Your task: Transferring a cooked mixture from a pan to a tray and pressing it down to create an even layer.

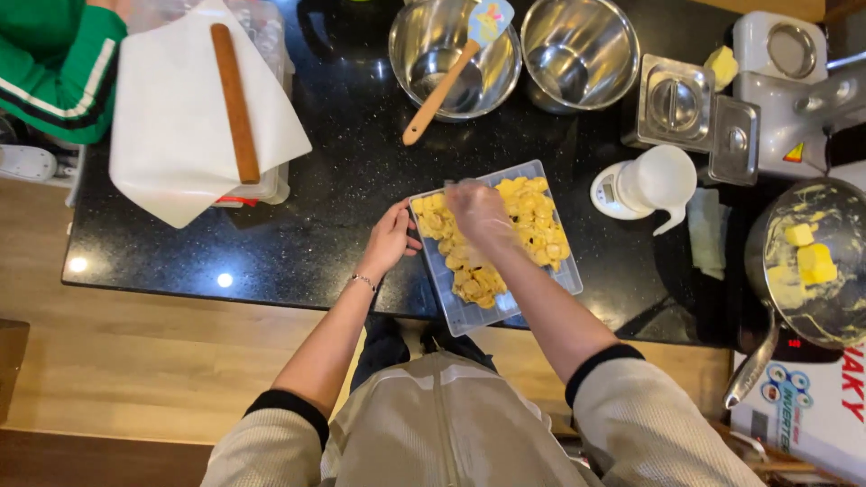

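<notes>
Black speckled worktop (343, 180), kitchen. Clear tray (469, 316) at near edge, piled with yellow pieces (532, 221). My left hand (390, 239) flat against tray rim, fingers open. Right hand (478, 212) blurred over pile, grip unclear. Pieces look soft, slippery; tray probably light, so grab by rims.

black counter (343, 180), tray (469, 316), steel bowls (577, 54)

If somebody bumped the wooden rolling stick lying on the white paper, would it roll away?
Probably. The wooden rolling stick looks round and smooth, so a sideways nudge would likely set it rolling. The white paper under it overhangs its box, so it might sag. The stick looks stiff, not floppy.
</notes>
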